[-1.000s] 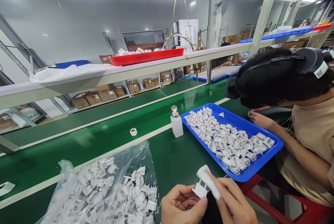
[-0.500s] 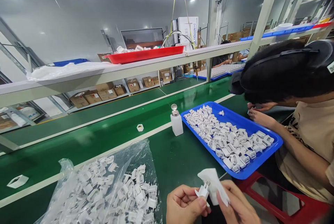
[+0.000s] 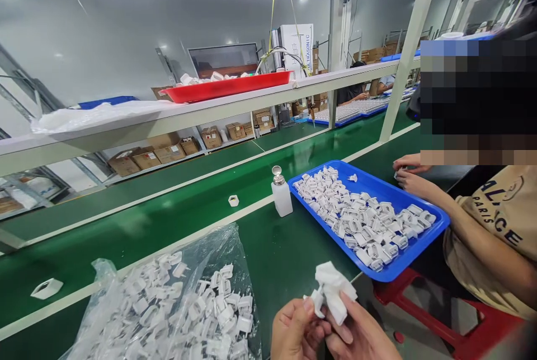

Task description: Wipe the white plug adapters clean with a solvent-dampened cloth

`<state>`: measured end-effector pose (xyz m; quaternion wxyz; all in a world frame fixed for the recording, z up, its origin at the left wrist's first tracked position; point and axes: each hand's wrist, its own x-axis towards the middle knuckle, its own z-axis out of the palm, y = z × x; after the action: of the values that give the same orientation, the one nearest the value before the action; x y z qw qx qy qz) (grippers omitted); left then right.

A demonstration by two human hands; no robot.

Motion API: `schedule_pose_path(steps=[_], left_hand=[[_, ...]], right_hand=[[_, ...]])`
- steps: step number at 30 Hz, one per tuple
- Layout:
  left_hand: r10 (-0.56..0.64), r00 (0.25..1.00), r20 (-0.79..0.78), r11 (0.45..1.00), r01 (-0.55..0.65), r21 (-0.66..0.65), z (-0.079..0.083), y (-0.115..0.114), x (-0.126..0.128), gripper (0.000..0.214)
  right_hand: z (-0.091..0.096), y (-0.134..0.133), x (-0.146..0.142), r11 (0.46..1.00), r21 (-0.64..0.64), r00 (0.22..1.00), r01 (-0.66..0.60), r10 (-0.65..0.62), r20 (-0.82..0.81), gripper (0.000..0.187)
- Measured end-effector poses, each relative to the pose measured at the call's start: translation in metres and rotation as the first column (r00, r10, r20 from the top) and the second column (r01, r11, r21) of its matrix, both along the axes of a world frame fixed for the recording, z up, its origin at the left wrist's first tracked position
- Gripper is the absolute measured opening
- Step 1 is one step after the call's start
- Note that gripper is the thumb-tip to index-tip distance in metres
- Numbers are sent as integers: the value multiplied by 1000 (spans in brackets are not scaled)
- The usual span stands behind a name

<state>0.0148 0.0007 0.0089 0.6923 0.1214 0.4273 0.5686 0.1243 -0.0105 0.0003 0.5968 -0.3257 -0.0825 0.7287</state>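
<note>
Between the fingertips of my left hand (image 3: 296,326) is a white plastic plug piece (image 3: 318,299), partly covered by fingers and cloth. My right hand (image 3: 363,329) pinches a crumpled white cloth (image 3: 335,287), which lies against the plug piece. Both hands meet low in the view, in front of the bench edge. Left of them, a clear plastic bag (image 3: 222,237) holds many similar white plug pieces (image 3: 213,315). Beyond my hands to the right stands a blue tray (image 3: 438,231) with a heap of the same pieces (image 3: 356,214).
A white pump bottle (image 3: 282,197) stands beside the blue tray. Loose white housings (image 3: 47,288) lie on the green conveyor belt (image 3: 146,211). A co-worker's hands (image 3: 413,175) are at the right, above a red stool (image 3: 465,332). A red tray (image 3: 235,85) sits on the overhead shelf.
The cloth has come over the plug piece's prongs, and my hands are closer together. The loose housings on the belt have shifted right. The co-worker sits further back.
</note>
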Motion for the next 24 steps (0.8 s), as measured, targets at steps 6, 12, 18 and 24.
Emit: schedule_pose_path(steps=[6,12,18,24], left_hand=[[73,972,224,968,-14,-251,23,-6,-3,29],[66,955,288,953,26,-303,36,-6,-3,43],[23,960,281,959,58,-278,31,-8,-3,37],[-18,972,236,984,58,-167,1,-16,-2,13]], right_hand=[[15,1,13,930,-25,921,366,-358,150,44],[1,-2,15,941,50,917,334,-336,213,44],[0,-10,18,895,424,694,140,-394,603,22],[14,-3,29,374,730,232,-572,-780,581,43]])
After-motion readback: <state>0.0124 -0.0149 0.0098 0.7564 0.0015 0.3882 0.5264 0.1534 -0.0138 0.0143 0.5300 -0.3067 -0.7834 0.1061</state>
